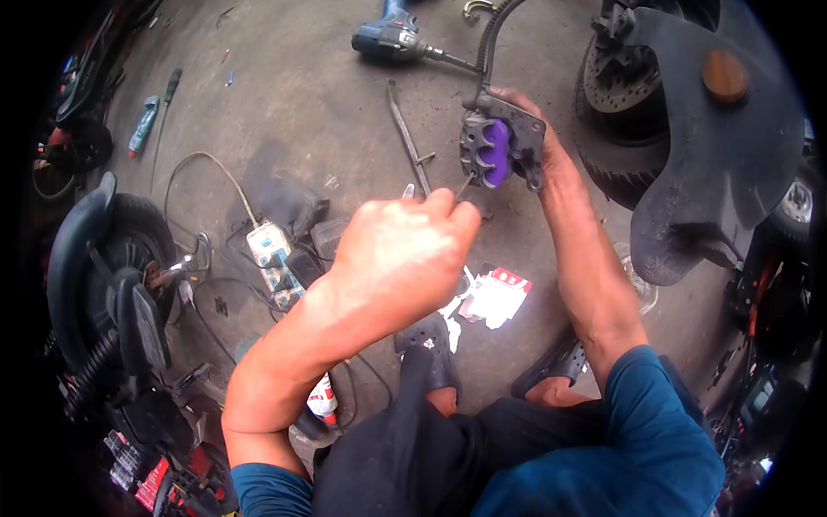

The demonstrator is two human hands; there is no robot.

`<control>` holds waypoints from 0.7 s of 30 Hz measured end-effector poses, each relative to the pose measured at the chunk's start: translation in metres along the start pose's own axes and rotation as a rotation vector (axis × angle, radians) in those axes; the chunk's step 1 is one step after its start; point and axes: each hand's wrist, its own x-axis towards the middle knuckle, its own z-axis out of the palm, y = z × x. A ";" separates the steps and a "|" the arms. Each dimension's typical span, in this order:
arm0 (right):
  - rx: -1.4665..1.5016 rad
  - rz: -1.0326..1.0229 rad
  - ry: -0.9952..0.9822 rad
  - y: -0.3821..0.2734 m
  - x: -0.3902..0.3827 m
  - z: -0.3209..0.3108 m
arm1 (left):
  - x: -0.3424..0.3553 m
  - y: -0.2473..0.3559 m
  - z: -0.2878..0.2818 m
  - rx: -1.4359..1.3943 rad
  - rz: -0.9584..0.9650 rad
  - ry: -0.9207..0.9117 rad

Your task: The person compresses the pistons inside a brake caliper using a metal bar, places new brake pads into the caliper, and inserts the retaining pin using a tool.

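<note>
My right hand (549,153) grips a black brake caliper with a bracket (531,146) from behind; most of the fingers are hidden by it. A purple part (493,153) sits in the caliper, and a black hose (487,50) rises from its top. My left hand (405,246) is closed on a thin metal tool (467,184), whose shaft reaches the caliper's lower left. The tool's handle is hidden in the fist. Behind the left hand a long metal lever (406,131) lies on the concrete floor.
A blue impact driver (388,34) lies at the top. A wheel with a fender (693,129) stands at right, another wheel (121,267) at left. A power strip with cables (267,254), screwdriver (170,95), torn packaging (495,297) and my clog-shod feet (431,349) are on the floor.
</note>
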 end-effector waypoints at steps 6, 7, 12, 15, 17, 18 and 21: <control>0.009 0.008 -0.011 -0.001 -0.005 0.003 | 0.012 -0.023 0.014 -0.263 -0.083 0.116; 0.005 0.004 -0.013 -0.001 -0.005 0.001 | 0.014 -0.022 0.008 -0.498 -0.249 0.071; -0.044 -0.006 0.057 -0.003 -0.003 0.000 | 0.019 -0.035 0.007 -0.288 -0.020 -0.071; -0.070 0.049 0.028 -0.006 -0.004 -0.004 | 0.032 -0.035 -0.015 -0.215 -0.076 -0.224; -0.098 -0.042 0.120 -0.003 -0.001 -0.002 | 0.029 -0.042 -0.026 -0.349 -0.134 -0.222; -0.093 -0.038 0.122 -0.005 -0.004 -0.002 | 0.024 -0.049 -0.031 -0.489 -0.189 -0.219; -0.095 -0.013 0.159 -0.011 -0.010 -0.007 | -0.011 -0.066 -0.024 -0.599 -0.281 -0.062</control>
